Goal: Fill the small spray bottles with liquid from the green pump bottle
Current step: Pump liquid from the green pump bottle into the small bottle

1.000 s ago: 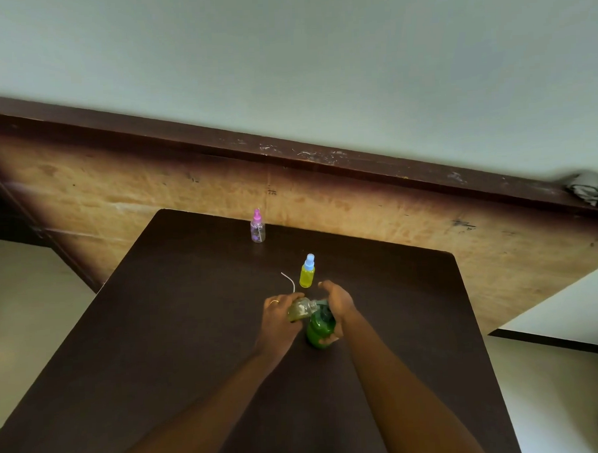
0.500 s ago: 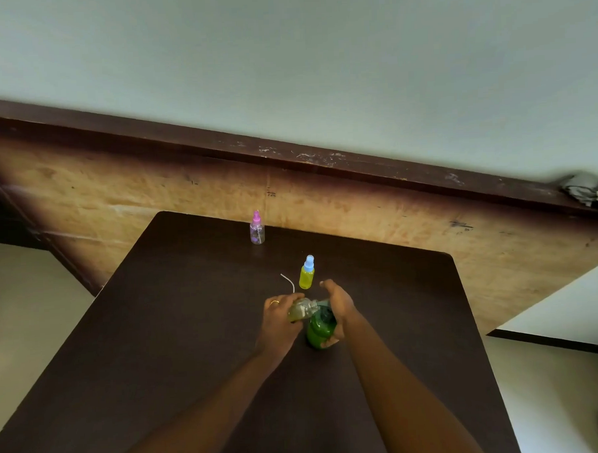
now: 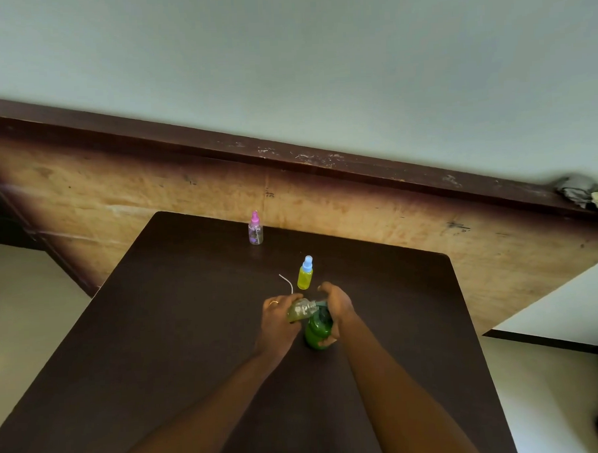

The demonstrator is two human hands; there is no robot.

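Fingers of the left hand (image 3: 277, 321) curl round a small uncapped bottle (image 3: 301, 310), tipped so its neck meets the top of the green bottle (image 3: 317, 331). The right hand (image 3: 338, 305) wraps that green bottle, which stands mid-table (image 3: 192, 333). Some yellow-green liquid shows in the small bottle. For a clean fill, I judge the neck should sit tight against the outlet, the green bottle braced on the table and the flow slow, since the opening is narrow. Whether a pump head is fitted cannot be told. 2 capped bottles stand behind: a yellow one (image 3: 305, 273) close by and a pink-topped one (image 3: 255, 228) at the far edge. A thin white tube (image 3: 286, 282) lies beside the yellow one.
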